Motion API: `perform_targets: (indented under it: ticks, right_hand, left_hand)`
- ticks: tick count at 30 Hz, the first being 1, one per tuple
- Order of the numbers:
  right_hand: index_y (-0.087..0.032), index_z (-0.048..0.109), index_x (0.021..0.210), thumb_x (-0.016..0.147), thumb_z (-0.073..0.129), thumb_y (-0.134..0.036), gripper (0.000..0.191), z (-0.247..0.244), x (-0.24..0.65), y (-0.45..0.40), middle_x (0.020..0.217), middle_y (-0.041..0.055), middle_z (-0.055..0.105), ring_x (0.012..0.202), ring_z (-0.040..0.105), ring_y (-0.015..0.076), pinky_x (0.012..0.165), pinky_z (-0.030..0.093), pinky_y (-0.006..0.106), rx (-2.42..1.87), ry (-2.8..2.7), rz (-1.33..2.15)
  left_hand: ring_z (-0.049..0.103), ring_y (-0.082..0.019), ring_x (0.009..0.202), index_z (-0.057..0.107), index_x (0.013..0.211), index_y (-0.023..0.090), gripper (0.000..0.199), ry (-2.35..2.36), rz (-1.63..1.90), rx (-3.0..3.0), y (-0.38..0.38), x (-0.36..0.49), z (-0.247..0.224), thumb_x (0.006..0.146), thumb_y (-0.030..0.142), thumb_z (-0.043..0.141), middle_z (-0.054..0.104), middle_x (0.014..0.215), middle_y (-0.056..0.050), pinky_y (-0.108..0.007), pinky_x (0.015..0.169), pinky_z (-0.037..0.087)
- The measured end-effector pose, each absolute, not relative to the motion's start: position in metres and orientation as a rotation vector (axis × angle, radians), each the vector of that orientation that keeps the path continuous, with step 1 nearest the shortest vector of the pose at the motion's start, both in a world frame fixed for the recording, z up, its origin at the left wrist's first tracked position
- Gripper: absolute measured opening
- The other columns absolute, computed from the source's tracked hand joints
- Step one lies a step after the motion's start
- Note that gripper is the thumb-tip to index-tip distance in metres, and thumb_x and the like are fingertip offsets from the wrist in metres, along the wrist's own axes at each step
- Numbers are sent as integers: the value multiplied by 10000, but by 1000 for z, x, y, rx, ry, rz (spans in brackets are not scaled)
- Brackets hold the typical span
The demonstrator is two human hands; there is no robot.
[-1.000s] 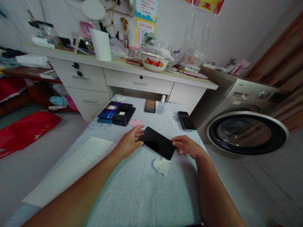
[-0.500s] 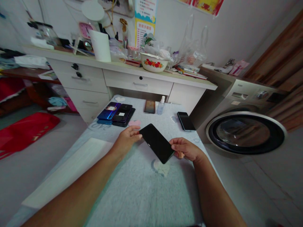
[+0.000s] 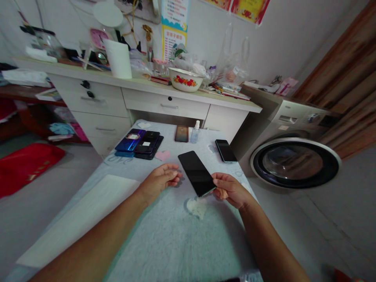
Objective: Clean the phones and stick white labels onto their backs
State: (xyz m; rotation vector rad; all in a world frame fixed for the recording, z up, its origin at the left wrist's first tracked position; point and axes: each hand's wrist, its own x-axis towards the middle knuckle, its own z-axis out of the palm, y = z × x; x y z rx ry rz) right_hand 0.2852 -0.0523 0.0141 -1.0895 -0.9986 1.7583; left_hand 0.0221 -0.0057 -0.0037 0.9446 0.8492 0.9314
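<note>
A black smartphone (image 3: 196, 172) is tilted over the table, its dark screen facing up. My right hand (image 3: 230, 190) pinches its near right corner between thumb and fingers. Tucked under those fingers is a small orange piece (image 3: 222, 193), perhaps cloth; its kind is unclear. My left hand (image 3: 161, 179) is just left of the phone, apart from it, with fingers loosely bent and nothing visible in them. Several phones (image 3: 147, 143) lie grouped at the table's far left, one with a blue back (image 3: 131, 141). Another dark phone (image 3: 226, 150) lies at the right edge.
A spray bottle (image 3: 195, 132) stands at the table's far end beside a small brownish box (image 3: 181, 134). A long white board (image 3: 85, 215) lies along the left side. Beyond are a cluttered desk (image 3: 167, 105) and, to the right, a washing machine (image 3: 293, 117).
My left hand has let go of the phone's left edge and drawn slightly down, away from it. The phone has turned a little in my right hand. The view has shifted slightly.
</note>
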Motion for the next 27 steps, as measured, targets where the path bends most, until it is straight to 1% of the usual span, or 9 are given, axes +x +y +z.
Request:
perform_targets:
  ticks: [2,3,5,10,12,15,17,22,27]
  right_hand:
    - [-151,593,821,697,762,-377,308,14,296,-66,624,-9,585,434,467,49,357,225,147,-1159,-969,1695]
    - [-150,601,831,702,761,-380,308,14,303,-74,643,-4,592,444,470,46,370,250,146,-1189,-959,1668]
    - [-155,613,855,716,756,-384,304,13,317,-90,636,-17,572,445,455,41,384,275,147,-1230,-931,1610]
    - [-152,635,883,697,778,-378,326,11,351,-122,665,-14,568,493,457,48,435,337,159,-1338,-844,1467]
    - [-148,632,894,686,784,-388,352,10,361,-130,649,-14,564,486,446,47,417,304,155,-1372,-816,1427]
    - [-140,615,871,697,762,-422,362,7,372,-134,527,-41,496,424,378,42,388,247,155,-1418,-820,1386]
    - [-139,599,833,706,740,-442,357,4,376,-133,489,-47,474,401,341,39,381,223,160,-1450,-844,1357]
    - [-149,562,782,736,670,-476,347,-3,382,-130,471,-43,480,381,317,43,379,205,174,-1510,-913,1288]
    - [-164,544,793,749,587,-503,344,-10,386,-126,395,-87,382,349,259,56,380,184,196,-1593,-958,1194]
  left_hand:
    - [629,-133,714,580,1037,145,302,856,866,1018,-7,23,-6,770,252,673,708,902,-81,-276,681,492]
    - [625,-131,724,571,1049,151,309,860,840,1062,-8,23,-8,779,270,662,708,919,-81,-279,692,488]
    - [613,-126,735,550,1066,160,319,871,799,1167,-8,24,-13,791,294,641,702,934,-74,-276,702,476]
    - [588,-135,729,560,1019,168,266,951,698,1558,-13,31,-20,772,261,597,649,848,-22,-263,666,449]
    - [588,-143,735,578,995,169,232,981,684,1688,-15,34,-21,783,262,567,622,820,-11,-267,669,451]
    - [595,-155,743,585,988,172,227,1012,678,1761,-17,36,-21,812,306,538,605,803,-8,-270,668,460]
    - [603,-161,754,583,992,177,235,1016,678,1775,-17,37,-22,823,332,532,606,807,-9,-271,672,465]
    - [609,-163,751,586,995,187,237,1032,662,1790,-16,37,-22,827,343,527,613,809,-6,-266,663,471]
    - [607,-163,750,586,991,192,238,1039,644,1807,-16,37,-20,830,357,527,610,818,-9,-270,666,478]
